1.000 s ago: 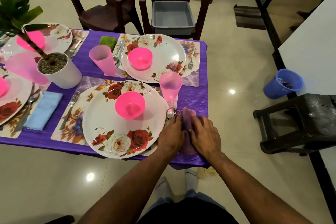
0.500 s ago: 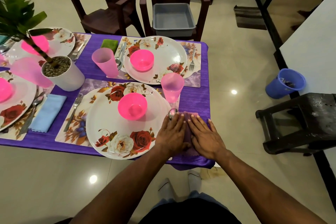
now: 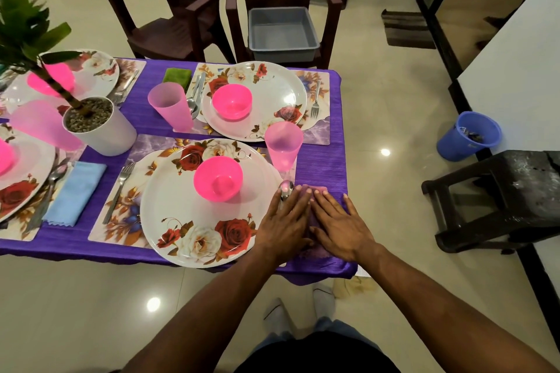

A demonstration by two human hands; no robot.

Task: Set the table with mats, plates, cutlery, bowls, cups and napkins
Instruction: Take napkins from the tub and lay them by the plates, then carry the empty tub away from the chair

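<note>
Both hands, bunched on the purple napkin (image 3: 315, 222) a second earlier, had spread: left hand (image 3: 283, 225) and right hand (image 3: 341, 225) lay flat, fingers straight, pressing it smooth beside the nearest plate (image 3: 181, 209), just past the spoon (image 3: 286, 189).

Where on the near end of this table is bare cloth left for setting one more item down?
Bare cloth shows right of the near cup, between the far mat and the right hand. A narrow strip runs between blue napkin and fork. Around the near plate it is crowded.
</note>
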